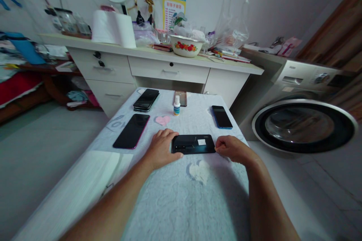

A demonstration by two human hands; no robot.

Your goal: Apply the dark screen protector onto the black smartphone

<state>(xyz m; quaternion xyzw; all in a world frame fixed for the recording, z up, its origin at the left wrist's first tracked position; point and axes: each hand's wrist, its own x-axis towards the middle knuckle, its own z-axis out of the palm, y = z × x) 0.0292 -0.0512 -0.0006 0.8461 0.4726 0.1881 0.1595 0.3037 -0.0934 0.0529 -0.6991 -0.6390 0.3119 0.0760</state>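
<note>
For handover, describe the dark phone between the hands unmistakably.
On the pale cloth-covered table, the left hand and right hand flank a dark, glossy, rectangular phone. Its camera side faces up, bearing a white square sticker, unlike the neighbouring black-screened phones.

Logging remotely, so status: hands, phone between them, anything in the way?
Left hand spanning left end of glossy black rectangular phone; right hand at its right end. Camera side up, white sticker showing. No obstruction seen.
</note>
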